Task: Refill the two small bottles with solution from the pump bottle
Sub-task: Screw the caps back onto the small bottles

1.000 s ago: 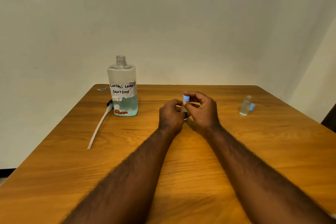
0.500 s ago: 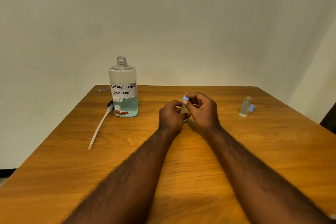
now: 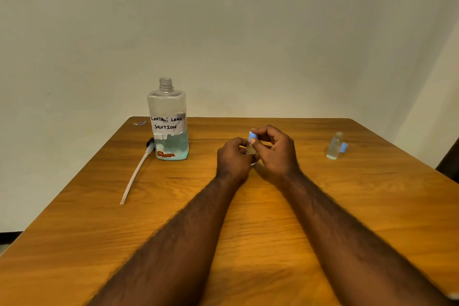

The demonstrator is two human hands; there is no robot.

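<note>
The large clear bottle (image 3: 170, 124), labelled "contact lens solution", stands uncapped at the table's back left, about a third full of bluish liquid. Its pump head and long tube (image 3: 136, 174) lie on the table beside it. At the table's middle my left hand (image 3: 234, 159) grips a small clear bottle (image 3: 250, 151), mostly hidden by my fingers. My right hand (image 3: 274, 150) pinches its blue cap (image 3: 252, 136) on top of it. A second small bottle (image 3: 334, 145) stands uncapped at the right, with its blue cap (image 3: 343, 147) lying next to it.
The wooden table (image 3: 248, 218) ends at a plain wall behind. A small scrap (image 3: 139, 123) lies at the back left corner. A dark object (image 3: 450, 159) shows at the right edge of view, beyond the table.
My right hand's fingers have shifted slightly around the blue cap on the small bottle. Both hands stay in the same spot, and nothing else has moved.
</note>
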